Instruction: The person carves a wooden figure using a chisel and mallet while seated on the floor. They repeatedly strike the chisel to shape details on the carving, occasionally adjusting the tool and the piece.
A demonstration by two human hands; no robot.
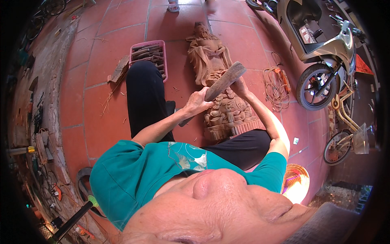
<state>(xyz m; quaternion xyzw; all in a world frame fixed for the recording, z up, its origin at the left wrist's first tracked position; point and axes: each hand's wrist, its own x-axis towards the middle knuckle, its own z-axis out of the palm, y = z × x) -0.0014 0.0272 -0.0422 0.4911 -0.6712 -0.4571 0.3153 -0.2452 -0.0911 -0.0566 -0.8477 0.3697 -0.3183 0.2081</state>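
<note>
A carved wooden statue [213,57] of a robed, bearded figure lies face up on the floor in front of me, its ornate base toward my legs. My left hand [198,102] is wrapped round a long, flat wooden bat [224,81], which slants over the statue's middle. The bat's broad end points far right and its narrow end comes back toward my knee. My right hand [239,86] is by the broad end, over the statue's right side. The bat covers its fingers, so whether they hold anything is hidden.
A pink basket [165,61] of chisel-like tools stands left of the statue, beside a bark-like scrap [119,69]. An orange cord [276,89] lies coiled to the right. Beyond it are a motor scooter [321,53] and a bicycle [338,146]. Wood chips dot the red tiles.
</note>
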